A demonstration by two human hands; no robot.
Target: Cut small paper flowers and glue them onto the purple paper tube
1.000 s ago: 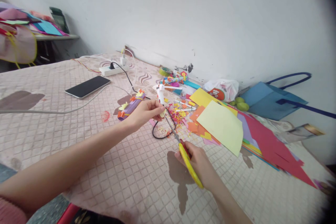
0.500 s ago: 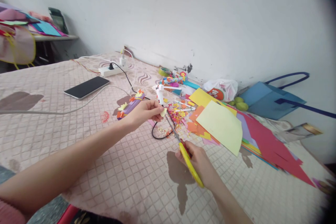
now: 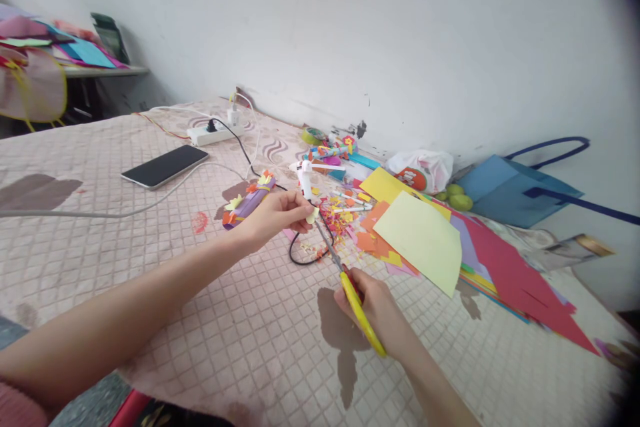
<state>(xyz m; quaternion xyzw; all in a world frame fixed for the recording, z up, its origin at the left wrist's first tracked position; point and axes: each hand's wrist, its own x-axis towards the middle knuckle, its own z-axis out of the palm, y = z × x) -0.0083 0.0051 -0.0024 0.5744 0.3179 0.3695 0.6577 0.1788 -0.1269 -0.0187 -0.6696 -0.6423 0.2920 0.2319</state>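
a pale wall (image 3: 350, 27) stands behind the quilted cloth (image 3: 210, 333). at centre, just near of the glue gun (image 3: 305, 183), the left hand (image 3: 280, 213) pinches a yellow scrap (image 3: 313, 215); the right hand (image 3: 376, 307) grips the scissors (image 3: 352, 295), tips at or just beside it. the scrap's outline looks more notched than a moment ago, cut or turned, so trimming seems under way.

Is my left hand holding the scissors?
No, the yellow-handled scissors are in your right hand, while your left hand pinches a small pale-yellow paper piece.
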